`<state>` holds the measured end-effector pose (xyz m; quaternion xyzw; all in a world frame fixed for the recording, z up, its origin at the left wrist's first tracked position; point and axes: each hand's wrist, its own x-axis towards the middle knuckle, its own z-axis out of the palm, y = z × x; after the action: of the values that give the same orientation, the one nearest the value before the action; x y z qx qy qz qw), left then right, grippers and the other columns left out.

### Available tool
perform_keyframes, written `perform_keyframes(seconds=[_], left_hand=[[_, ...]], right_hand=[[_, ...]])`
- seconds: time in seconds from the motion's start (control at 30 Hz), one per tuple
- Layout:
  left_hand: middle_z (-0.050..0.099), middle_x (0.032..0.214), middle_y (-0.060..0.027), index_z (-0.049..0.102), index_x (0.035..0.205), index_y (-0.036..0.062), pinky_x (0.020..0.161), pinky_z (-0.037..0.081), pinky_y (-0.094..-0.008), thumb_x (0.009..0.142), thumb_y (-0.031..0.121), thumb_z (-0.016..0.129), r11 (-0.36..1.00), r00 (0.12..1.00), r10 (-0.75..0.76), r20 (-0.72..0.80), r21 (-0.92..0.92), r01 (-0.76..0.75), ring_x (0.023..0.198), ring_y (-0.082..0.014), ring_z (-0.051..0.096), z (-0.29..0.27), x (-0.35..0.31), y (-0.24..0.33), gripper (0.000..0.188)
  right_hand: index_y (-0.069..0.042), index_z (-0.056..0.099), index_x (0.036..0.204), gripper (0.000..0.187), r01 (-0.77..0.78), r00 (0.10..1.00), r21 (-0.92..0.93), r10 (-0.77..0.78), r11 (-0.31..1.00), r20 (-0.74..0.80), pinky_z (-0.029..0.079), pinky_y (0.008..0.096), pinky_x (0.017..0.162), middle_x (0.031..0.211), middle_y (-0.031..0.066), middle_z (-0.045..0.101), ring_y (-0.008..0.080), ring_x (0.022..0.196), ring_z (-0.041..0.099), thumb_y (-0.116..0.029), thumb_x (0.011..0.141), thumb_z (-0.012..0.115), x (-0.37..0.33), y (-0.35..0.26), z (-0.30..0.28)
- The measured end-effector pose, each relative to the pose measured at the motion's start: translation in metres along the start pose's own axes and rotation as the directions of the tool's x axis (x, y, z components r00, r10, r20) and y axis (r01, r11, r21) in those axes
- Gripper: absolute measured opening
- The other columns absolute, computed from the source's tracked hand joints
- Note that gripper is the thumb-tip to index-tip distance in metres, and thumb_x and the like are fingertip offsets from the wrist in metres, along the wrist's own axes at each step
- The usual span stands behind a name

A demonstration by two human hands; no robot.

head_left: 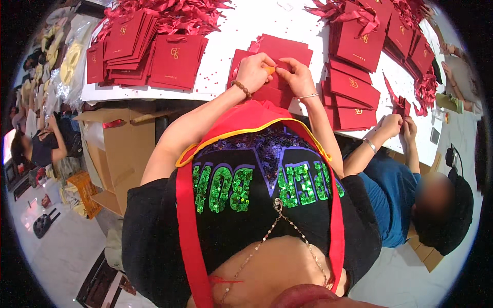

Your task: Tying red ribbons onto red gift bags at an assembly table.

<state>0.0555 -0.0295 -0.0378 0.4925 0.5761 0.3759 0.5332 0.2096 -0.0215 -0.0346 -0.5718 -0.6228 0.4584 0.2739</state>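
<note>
Over red paper gift bags (290, 49) at the table's near edge, my two hands work close together. My left hand (253, 73), with a brown bead bracelet at the wrist, is closed in a pinch. A small orange piece (269, 70) shows at its fingertips; whether it is held or worn on a finger is unclear. My right hand (299, 78), wearing a thin bangle, has its thumb and fingers bent together just beside the left fingertips. What it pinches is too small to make out. The bags lie flat, partly covered by my hands.
Stacks of red bags with ribbon handles stand at the left (174, 60) and right (354, 38) of the white table (246, 23). A co-worker's hands (398, 126) handle a small red piece at the right. A cardboard box (120, 154) stands below the table's left side.
</note>
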Motion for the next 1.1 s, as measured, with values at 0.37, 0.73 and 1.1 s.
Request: perform_keyframes(seconds=[0.37, 0.73, 1.1], left_hand=[[0.062, 0.064, -0.0090, 0.059, 0.092, 0.0004, 0.047, 0.047, -0.0261, 0.074, 0.003, 0.054, 0.997, 0.998, -0.064, 0.007, 0.045, 0.064, 0.052, -0.0134, 0.061, -0.005, 0.000, 0.011, 0.019], [0.061, 0.068, -0.0097, 0.056, 0.098, -0.0012, 0.043, 0.046, -0.0239, 0.076, -0.001, 0.047, 0.974, 0.970, -0.215, 0.110, -0.053, 0.222, 0.050, -0.0123, 0.058, -0.008, 0.001, 0.013, 0.024], [0.051, 0.054, -0.0053, 0.056, 0.093, -0.0018, 0.034, 0.029, -0.0252, 0.073, 0.001, 0.047, 0.945, 0.965, -0.090, 0.245, -0.284, 0.160, 0.041, -0.0110, 0.043, -0.013, 0.008, 0.013, 0.022]], right_hand=[[-0.001, 0.057, 0.106, 0.029, -0.033, 0.998, 0.105, 0.026, 0.994, 0.064, 0.043, 0.0221, 0.072, 0.089, 0.0046, 0.061, 0.0099, 0.081, 0.054, -0.010, 0.079, 0.061, 0.001, 0.010, 0.001], [-0.007, 0.060, 0.100, 0.023, 0.188, 0.979, -0.064, -0.192, 0.980, -0.071, 0.048, 0.0316, 0.066, 0.081, 0.0146, 0.063, 0.0265, 0.074, 0.063, -0.012, 0.077, 0.061, -0.015, -0.010, 0.009], [-0.006, 0.060, 0.091, 0.015, 0.349, 0.918, -0.113, -0.364, 0.930, -0.156, 0.049, 0.0329, 0.066, 0.084, 0.0133, 0.061, 0.0290, 0.077, 0.061, -0.005, 0.077, 0.056, -0.011, -0.003, 0.012]])
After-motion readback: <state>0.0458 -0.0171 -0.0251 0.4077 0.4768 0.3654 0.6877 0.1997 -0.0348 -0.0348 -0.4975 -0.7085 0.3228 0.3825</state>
